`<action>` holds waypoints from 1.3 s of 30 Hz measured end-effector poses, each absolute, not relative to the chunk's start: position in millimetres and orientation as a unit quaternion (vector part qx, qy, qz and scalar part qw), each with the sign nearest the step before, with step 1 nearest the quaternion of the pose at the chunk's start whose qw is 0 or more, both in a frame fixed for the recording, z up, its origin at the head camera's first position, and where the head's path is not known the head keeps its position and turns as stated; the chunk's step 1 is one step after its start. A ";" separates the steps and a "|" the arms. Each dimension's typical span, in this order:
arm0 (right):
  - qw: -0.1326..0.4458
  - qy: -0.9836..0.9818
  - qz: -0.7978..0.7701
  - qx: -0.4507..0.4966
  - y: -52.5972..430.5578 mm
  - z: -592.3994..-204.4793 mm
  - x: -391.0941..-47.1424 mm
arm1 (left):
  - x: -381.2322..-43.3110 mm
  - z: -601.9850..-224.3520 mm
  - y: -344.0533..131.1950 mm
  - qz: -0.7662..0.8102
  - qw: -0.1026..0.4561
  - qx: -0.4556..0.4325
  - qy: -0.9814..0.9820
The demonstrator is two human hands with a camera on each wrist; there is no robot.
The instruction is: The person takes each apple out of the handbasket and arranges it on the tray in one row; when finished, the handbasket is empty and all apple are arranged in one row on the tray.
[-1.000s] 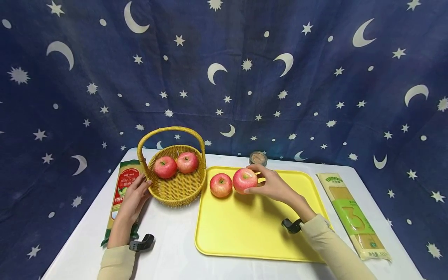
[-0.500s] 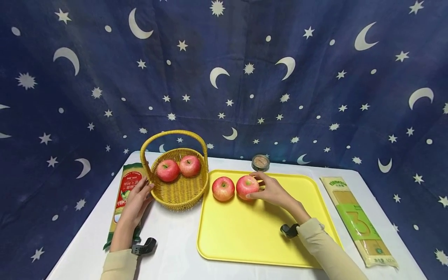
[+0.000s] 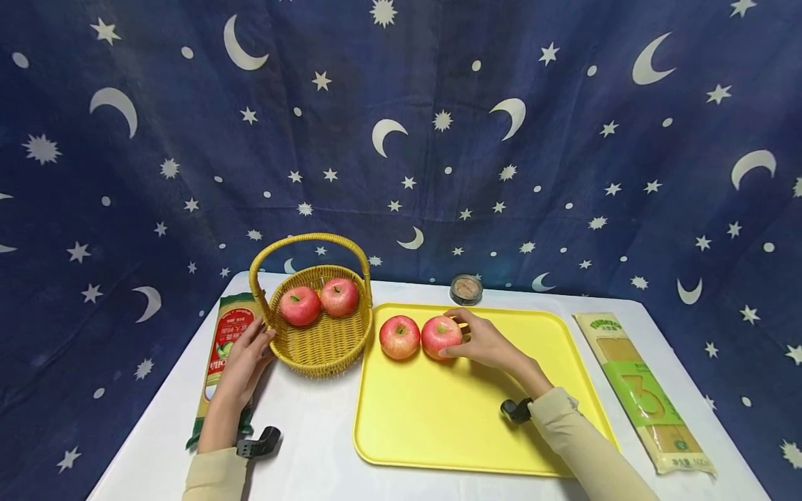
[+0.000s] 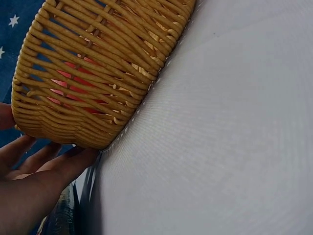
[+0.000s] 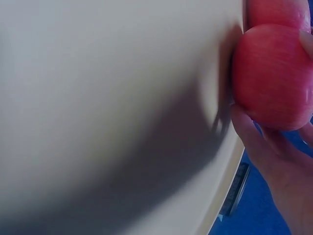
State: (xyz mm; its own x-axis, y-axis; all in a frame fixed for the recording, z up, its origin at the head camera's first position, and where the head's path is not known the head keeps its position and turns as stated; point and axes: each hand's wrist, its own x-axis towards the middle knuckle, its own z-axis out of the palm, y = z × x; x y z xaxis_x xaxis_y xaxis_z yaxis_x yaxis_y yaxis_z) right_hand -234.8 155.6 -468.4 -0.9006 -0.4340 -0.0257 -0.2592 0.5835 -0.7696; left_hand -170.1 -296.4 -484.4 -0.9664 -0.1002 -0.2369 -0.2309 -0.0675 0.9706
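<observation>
Where our right hand point(image 3: 491, 344) extends over the yellow tray point(image 3: 438, 417), we find its thumb and fingers clamped on the gripped apple point(image 3: 435, 339) — thumb on the near side, fingers on the far side. It is at the back left part of the tray, close up against the neighbouring apple point(image 3: 399, 337); whether the two touch, we cannot tell for certain. Our left hand point(image 3: 246, 358) rests against the left side of the wicker basket point(image 3: 316, 348), fingers relaxed on the outer wall, thumb apart from them by the rim. Inside, towards the back, we see the left basket apple point(image 3: 299, 307) and the right basket apple point(image 3: 340, 298) side by side. Just behind the tray is a round container point(image 3: 466, 289). We have a green-banded packet point(image 3: 645, 393) lying right of the tray and a red-labelled packet point(image 3: 232, 330) left of the basket — partly hidden by our hand.
</observation>
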 end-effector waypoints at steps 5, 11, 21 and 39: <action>0.125 0.882 -0.411 -0.195 154.0 -467.7 -235.4 | -168.2 -482.7 -298.8 0.721 0.046 -0.124 0.680; 0.130 0.879 -0.415 -0.197 153.5 -467.9 -235.0 | -168.9 -482.0 -300.4 0.721 0.043 -0.117 0.682; 0.132 0.876 -0.421 -0.196 152.2 -466.8 -236.0 | -168.6 -485.5 -300.8 0.719 0.041 -0.123 0.683; 0.032 0.851 -0.460 -0.253 93.5 -433.4 -248.4 | -171.9 -484.9 -298.3 0.717 0.034 -0.116 0.687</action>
